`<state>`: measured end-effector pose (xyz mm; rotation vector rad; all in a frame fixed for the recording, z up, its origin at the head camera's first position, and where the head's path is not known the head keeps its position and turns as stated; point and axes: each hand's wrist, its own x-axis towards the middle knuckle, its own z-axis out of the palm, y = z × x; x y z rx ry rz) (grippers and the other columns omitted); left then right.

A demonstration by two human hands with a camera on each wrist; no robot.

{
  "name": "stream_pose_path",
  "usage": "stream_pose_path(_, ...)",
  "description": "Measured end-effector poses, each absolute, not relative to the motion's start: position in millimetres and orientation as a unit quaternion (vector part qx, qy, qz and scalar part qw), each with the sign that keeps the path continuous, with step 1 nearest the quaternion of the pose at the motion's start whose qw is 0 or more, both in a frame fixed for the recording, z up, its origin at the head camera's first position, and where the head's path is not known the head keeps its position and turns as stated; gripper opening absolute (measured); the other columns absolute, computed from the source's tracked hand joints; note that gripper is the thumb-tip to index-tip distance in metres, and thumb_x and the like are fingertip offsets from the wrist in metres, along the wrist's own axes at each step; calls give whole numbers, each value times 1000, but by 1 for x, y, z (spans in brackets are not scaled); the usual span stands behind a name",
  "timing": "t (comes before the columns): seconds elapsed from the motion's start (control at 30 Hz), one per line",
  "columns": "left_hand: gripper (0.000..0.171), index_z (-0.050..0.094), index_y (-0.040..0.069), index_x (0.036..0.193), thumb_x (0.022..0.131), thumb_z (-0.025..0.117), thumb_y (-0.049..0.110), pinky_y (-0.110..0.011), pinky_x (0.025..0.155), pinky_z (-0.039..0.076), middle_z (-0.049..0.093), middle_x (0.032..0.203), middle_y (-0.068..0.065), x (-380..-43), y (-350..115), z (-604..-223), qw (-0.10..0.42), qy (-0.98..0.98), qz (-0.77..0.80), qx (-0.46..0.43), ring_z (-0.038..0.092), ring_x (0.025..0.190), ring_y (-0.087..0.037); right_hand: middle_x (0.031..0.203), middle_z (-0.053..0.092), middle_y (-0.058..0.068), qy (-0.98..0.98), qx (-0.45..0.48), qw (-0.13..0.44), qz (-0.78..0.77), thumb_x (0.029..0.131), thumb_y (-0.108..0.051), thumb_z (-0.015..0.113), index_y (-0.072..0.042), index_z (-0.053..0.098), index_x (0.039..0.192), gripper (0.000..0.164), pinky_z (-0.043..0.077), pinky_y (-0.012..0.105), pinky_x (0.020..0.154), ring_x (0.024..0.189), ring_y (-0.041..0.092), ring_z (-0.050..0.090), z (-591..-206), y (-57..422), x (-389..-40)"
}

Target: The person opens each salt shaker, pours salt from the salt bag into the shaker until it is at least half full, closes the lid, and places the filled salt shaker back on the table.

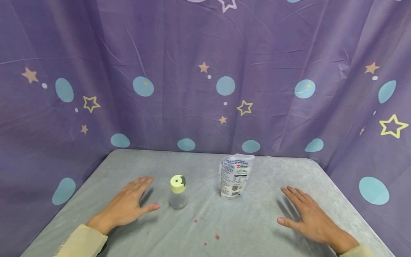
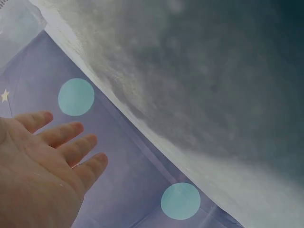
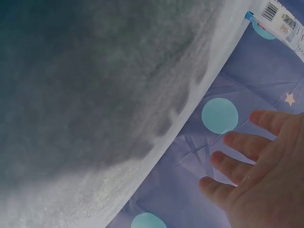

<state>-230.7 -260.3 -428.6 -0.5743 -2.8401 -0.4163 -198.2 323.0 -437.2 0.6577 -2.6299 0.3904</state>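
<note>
In the head view a small clear jar [image 1: 178, 200] with a pale yellow-green lid [image 1: 176, 183] stands upright, left of the table's middle. To its right and farther back is a white printed pouch [image 1: 236, 176], also upright. My left hand [image 1: 126, 201] is held over the table just left of the jar, fingers straight, thumb pointing toward it without touching. Well to the right of the pouch, my right hand [image 1: 308, 216] has its fingers straight and holds nothing. Both wrist views show an empty palm: the left hand [image 2: 42, 171] and the right hand [image 3: 266, 166].
A grey table [image 1: 154, 242] spreads beneath both hands, with a few small red marks [image 1: 217, 236] near the front. Behind it and along both sides hangs a purple curtain [image 1: 179, 89] printed with stars and blue dots.
</note>
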Motion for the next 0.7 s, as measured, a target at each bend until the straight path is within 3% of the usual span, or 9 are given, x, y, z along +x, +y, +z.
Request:
stream_pose_path(0.07,98,38,3,157,89,65,69,-61,117,24,41,158,-22,-230,-259,-428,113,-963,-142,-201,35,146,-44,152,47,19,-941,236,199,141,82,-53,81,-13,44,155,91,11,32,122,137,47,42,-437,322,-198)
stream_pose_path(0.1,98,39,3,156,89,65,69,-61,117,25,42,157,-22,-230,-258,-428,116,-961,-143,-204,36,145,-44,153,47,19,-940,236,199,142,82,-53,81,-13,44,155,91,11,32,123,137,47,42,-437,321,-198)
stream_pose_path(0.3,96,39,4,156,90,66,67,-60,117,26,43,157,-19,-231,-253,-426,118,-957,-156,-214,37,145,-42,154,47,17,-943,231,191,146,82,-54,81,-13,44,155,91,30,57,112,138,47,41,-436,319,-196)
stream_pose_path(0.7,98,34,3,158,90,66,66,-63,113,33,39,160,-19,-235,-241,-426,88,-955,-205,-195,38,145,-43,154,47,18,-944,229,183,151,82,-55,81,-19,41,158,92,32,62,108,139,46,40,-437,316,-195)
